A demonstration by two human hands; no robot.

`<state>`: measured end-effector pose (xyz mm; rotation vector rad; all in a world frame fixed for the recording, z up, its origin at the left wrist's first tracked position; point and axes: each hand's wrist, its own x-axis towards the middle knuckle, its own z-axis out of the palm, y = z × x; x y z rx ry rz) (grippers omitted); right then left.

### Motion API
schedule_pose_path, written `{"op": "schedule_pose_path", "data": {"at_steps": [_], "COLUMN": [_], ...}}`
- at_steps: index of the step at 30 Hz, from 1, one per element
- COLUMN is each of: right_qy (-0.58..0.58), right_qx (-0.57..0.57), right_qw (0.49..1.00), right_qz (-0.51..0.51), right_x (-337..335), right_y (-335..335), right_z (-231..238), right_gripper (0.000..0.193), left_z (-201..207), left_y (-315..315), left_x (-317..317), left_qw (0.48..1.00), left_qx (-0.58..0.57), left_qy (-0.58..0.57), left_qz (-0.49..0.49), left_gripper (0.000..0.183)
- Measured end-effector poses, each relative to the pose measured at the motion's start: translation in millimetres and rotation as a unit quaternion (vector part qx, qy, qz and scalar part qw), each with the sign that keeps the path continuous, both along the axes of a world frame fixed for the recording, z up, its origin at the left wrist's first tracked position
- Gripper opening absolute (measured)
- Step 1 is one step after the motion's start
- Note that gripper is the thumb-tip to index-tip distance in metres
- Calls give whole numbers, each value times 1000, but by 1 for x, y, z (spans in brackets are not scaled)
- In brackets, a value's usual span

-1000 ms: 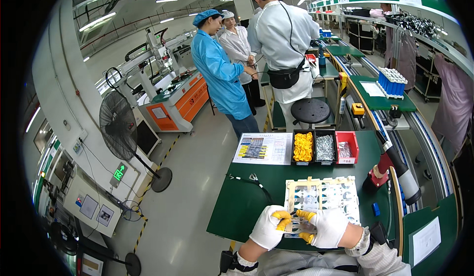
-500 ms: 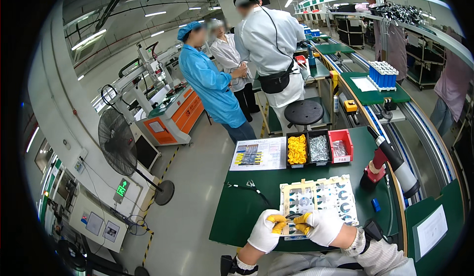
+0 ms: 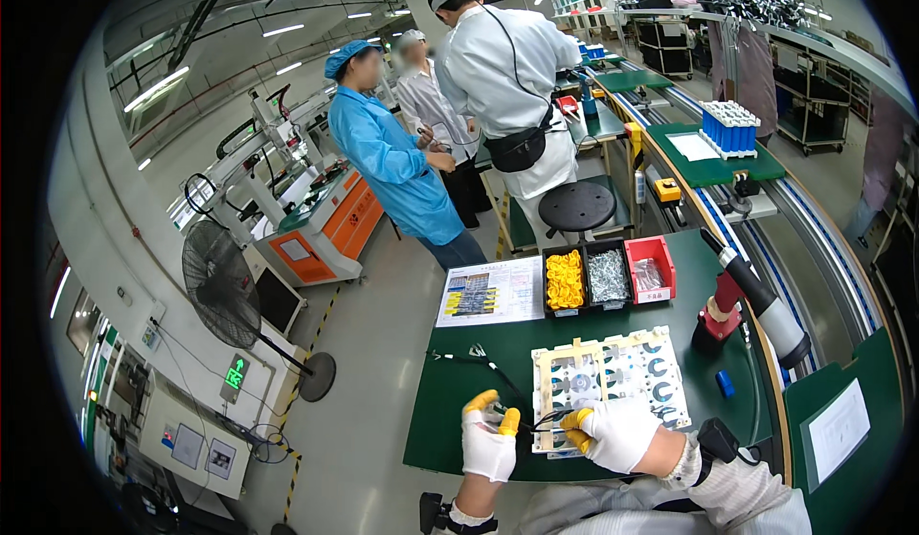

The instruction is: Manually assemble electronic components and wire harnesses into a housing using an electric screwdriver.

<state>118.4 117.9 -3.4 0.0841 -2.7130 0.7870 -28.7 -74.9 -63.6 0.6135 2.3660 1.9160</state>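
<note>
A black cable (image 3: 510,382) with several thin split ends at its far left runs over the green tabletop toward my hands. My right hand (image 3: 620,434), in a white glove with yellow fingertips, pinches the cable above the near edge of a white-and-cream plastic frame (image 3: 661,367) with rows of round openings. Left of that frame is my left hand (image 3: 490,444), gloved the same way. Its thumb and fingers are apart, with a dark bit of cable at or between them; whether it touches is hard to see.
Past the frame stand bins of yellow parts (image 3: 565,281), metal screws (image 3: 608,277) and clear bags (image 3: 648,274), beside a printed sheet (image 3: 490,291). A small blue piece (image 3: 725,384) and a black-and-white tool (image 3: 766,310) lie right. Co-workers stand beyond a round stool (image 3: 576,207).
My left hand has moved left, away from my right hand, and its fingers have parted. My right hand keeps its pinch on the cable. The whole view has shifted slightly.
</note>
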Motion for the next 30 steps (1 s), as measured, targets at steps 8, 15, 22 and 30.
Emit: {"op": "schedule_pose_path", "data": {"at_steps": [8,15,22,30], "right_qy": [11,21,32,-20], "right_qx": [6,-3,8,-118], "right_qw": [1000,1000,999,992], "right_qz": [7,8,-6,-31], "right_x": [-1,0,8,1], "right_y": [2,1,-1,1], "right_z": [-2,-8,12,7], "right_gripper": [17,21,27,21], "left_z": [60,58,60,59], "left_y": [5,9,3,8], "left_x": [54,43,25,24], "left_qw": [942,930,927,942], "left_qx": [-84,-183,-190,-153], "left_qy": [309,283,254,223], "left_qz": [-97,-144,-199,-199], "left_gripper": [31,24,21,18]}}
